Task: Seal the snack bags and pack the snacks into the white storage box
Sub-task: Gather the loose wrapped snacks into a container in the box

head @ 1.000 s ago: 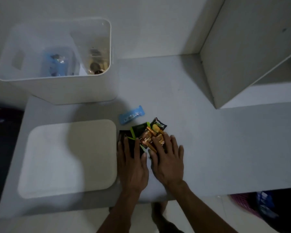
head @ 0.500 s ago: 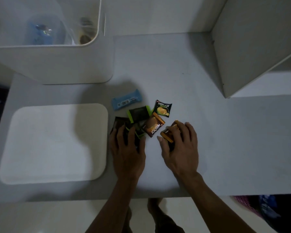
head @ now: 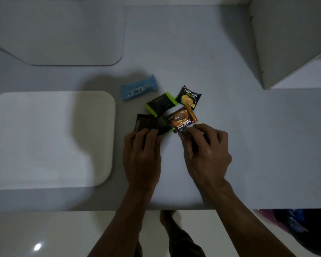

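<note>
White table (head: 230, 145) fills most of the picture, and the snack packs sit in a little pile near the middle. A second ago both hands lay flat on the pile. Now the packs are spread out more, and each hand has picked one to work on. That looks like sorting, so packing can start soon.

The left hand (head: 141, 154) curls its fingers on a dark brown pack (head: 143, 122). The right hand (head: 206, 151) pinches the lower edge of a small pack that I cannot see well. It lies just below the orange-brown pack (head: 182, 120), whose long side tilts up toward the upper right. The blue pack (head: 139, 88) lies apart at the upper left of the pile, with its long side going left to right, a bit tilted. A green-edged pack (head: 161, 103) and a yellow-green pack (head: 189, 97) lie above.

The white storage box (head: 63, 34) is at the upper left, mostly out of the picture. Its lid (head: 44, 138) lies flat on the left.
</note>
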The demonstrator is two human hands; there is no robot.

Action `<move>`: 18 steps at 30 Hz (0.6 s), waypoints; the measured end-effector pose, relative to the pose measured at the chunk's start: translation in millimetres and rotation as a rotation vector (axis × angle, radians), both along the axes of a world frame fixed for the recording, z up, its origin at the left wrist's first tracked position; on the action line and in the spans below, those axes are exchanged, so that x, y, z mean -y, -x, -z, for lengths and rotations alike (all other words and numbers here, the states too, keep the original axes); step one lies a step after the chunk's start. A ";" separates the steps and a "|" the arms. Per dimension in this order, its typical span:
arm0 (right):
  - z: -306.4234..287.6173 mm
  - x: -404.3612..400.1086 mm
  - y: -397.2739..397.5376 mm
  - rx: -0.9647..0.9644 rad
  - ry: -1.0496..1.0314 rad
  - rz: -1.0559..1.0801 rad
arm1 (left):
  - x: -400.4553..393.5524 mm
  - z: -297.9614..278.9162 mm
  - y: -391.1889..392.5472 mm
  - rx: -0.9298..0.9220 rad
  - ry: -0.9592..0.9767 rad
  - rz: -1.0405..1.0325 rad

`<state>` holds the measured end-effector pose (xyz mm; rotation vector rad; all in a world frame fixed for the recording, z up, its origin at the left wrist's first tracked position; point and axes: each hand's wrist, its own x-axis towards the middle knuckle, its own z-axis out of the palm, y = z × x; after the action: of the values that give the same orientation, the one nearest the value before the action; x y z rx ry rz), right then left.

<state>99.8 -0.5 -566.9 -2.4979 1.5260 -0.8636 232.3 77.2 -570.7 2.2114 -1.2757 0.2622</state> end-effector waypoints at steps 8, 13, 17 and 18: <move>-13.0 6.5 -1.8 0.231 -0.178 0.045 | 3.5 -10.8 -3.3 -0.209 0.131 -0.005; -45.1 9.0 2.1 0.393 -0.358 0.089 | 0.1 -38.3 -1.8 -0.474 0.161 -0.010; -88.7 9.2 -10.4 0.490 -0.386 0.099 | 6.3 -91.0 -2.4 -0.634 0.289 -0.098; -102.4 10.3 -17.7 0.526 -0.400 0.100 | 9.2 -105.8 -5.4 -0.665 0.323 -0.125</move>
<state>117.4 -10.8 -464.6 -1.7526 1.4625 -1.0058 237.6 68.0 -464.9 1.8636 -0.6778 -0.2014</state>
